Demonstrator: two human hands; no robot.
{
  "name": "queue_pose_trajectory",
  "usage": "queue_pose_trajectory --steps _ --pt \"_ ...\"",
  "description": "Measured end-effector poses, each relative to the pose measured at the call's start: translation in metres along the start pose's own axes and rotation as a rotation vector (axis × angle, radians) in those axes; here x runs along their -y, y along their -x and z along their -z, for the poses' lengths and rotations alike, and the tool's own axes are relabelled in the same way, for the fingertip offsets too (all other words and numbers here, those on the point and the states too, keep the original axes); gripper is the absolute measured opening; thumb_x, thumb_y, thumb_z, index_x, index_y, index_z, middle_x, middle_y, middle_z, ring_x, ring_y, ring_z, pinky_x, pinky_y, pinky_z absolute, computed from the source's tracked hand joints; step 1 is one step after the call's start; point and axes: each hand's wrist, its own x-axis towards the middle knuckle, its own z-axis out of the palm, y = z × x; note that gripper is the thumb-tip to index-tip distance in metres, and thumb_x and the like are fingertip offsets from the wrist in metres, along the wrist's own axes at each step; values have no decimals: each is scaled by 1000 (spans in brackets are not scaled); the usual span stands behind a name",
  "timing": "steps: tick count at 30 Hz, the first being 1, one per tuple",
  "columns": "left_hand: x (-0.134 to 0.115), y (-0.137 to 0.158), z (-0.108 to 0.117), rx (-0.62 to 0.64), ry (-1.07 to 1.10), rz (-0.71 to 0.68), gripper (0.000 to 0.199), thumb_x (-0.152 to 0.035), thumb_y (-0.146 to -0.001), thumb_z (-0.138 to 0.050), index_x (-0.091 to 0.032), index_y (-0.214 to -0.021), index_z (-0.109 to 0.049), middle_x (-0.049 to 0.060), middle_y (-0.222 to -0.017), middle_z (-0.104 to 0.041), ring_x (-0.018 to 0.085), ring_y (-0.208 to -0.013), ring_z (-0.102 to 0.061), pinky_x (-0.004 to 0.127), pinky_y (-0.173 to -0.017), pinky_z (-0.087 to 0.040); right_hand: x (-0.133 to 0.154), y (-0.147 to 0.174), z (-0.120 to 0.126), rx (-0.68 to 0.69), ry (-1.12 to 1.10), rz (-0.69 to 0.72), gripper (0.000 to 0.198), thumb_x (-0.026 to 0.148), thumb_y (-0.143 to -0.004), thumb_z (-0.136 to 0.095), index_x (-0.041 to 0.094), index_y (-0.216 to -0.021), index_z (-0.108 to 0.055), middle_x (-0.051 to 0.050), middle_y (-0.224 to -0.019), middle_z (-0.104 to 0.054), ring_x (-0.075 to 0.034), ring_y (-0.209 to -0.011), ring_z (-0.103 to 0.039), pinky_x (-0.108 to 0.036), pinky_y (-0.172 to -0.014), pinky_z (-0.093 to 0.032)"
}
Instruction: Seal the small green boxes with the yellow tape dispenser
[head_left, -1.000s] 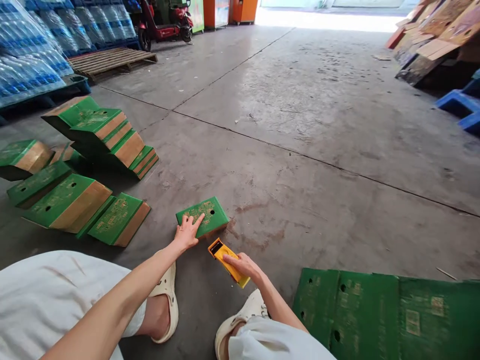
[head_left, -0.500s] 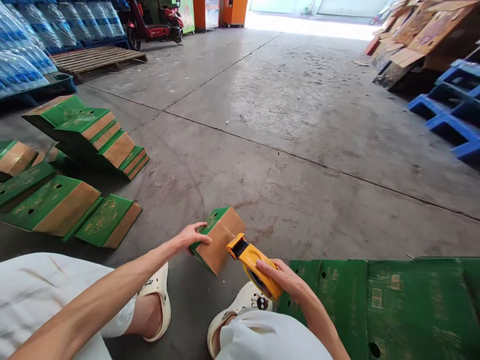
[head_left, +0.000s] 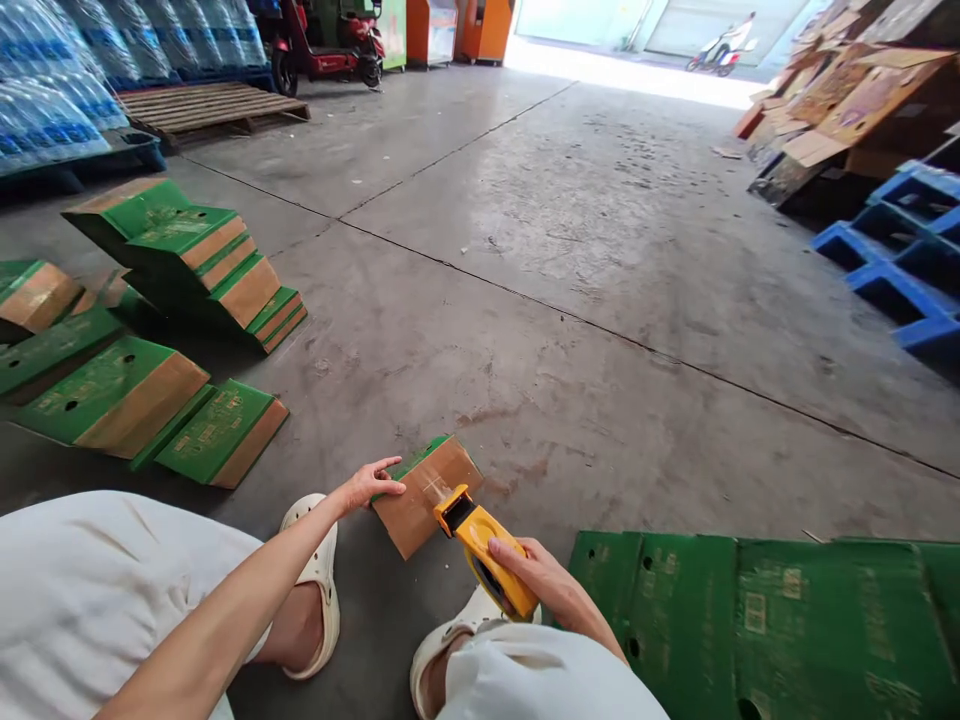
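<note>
In front of my feet a small green and brown cardboard box (head_left: 431,498) stands on the floor, its brown side turned toward me. My left hand (head_left: 371,482) grips its left edge, thumb on the brown side and index finger stretched over the green top. My right hand (head_left: 536,572) is closed around a yellow tape dispenser (head_left: 487,550). The dispenser's head is at the brown side, where a shiny strip of tape shows. The underside of the box and some left fingers are hidden.
Folded green boxes (head_left: 225,435) stand on the left, with a stepped stack (head_left: 180,240) behind them. Flat green cardboard (head_left: 750,620) lies at my right. Blue pallets (head_left: 900,250) and scrap cartons (head_left: 862,110) are at far right. Wrapped bottles (head_left: 67,80) stand at far left.
The box has tipped so its brown side faces me more. My right hand and the dispenser have moved left and down. A rider on a scooter has appeared in the far doorway.
</note>
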Motion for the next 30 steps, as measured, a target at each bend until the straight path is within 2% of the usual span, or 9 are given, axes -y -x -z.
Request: queue_pose_trajectory --steps 3,4,6,9,12,17,22,27,30 --pt "-5 -6 4 -161 -209 -74 88 -49 -79 -79 -25 -159 -52 13 -144 -59 27 -116 -66 34 -91 -57 9 -3 -9 46 -19 21 69 89 -75 -69 22 -88 -67 -1 -67 -66 -16 -56 -62 -26 -53 -47" --pt "-8 -8 4 -212 -303 -134 84 -43 -81 -77 -24 -159 -52 14 -153 -54 29 -127 -63 38 -103 -55 12 -4 -11 46 -14 12 69 90 -74 -70 22 -87 -65 -1 -66 -65 -17 -55 -62 -27 -53 -47" --pt "-18 -11 0 -244 -514 -301 82 -29 -83 -71 -23 -162 -48 15 -167 -43 31 -149 -48 43 -123 -42 15 -7 -15 40 -4 -6 69 89 -72 -72 22 -84 -63 -1 -64 -64 -17 -54 -61 -27 -52 -46" --pt "-32 -11 -15 -144 -839 -538 91 -10 -82 -55 -26 -169 -35 7 -179 -25 26 -166 -21 49 -134 -23 12 -8 -17 6 -17 -18 67 88 -73 -71 23 -84 -63 0 -65 -63 -17 -56 -61 -27 -54 -46" --pt "-37 -6 -34 16 -1080 -671 97 -3 -81 -44 -28 -173 -25 1 -181 -18 22 -168 -11 54 -136 -13 3 -7 -19 -10 -35 -41 70 91 -71 -71 23 -86 -64 -1 -67 -63 -17 -57 -61 -28 -54 -46" --pt "-34 -1 -46 122 -1245 -642 105 -13 -79 -47 -24 -175 -6 4 -182 -6 25 -169 -7 62 -133 6 -2 -9 -24 31 -42 -21 74 95 -68 -69 24 -87 -61 1 -66 -60 -16 -54 -58 -29 -53 -44" --pt "-38 -6 -40 161 -1319 -604 103 -22 -83 -47 -23 -175 -1 7 -182 -1 27 -169 -6 65 -131 9 -8 2 -27 18 -17 57 68 89 -77 -69 23 -88 -61 -1 -70 -61 -17 -61 -61 -27 -54 -41" --pt "-41 -12 -35 234 -1338 -569 102 -24 -87 -46 -26 -174 7 7 -181 4 28 -169 -3 69 -130 9 -48 21 -19 -36 -79 61 69 87 -74 -74 19 -88 -67 1 -72 -60 -14 -62 -53 -26 -56 -39" --pt "-39 -13 -34 222 -1330 -561 100 -31 -93 -48 -27 -173 11 8 -181 5 30 -169 -1 71 -128 10 -69 20 -19 -64 -162 22 71 88 -73 -74 19 -91 -70 1 -72 -61 -13 -63 -52 -25 -56 -39"
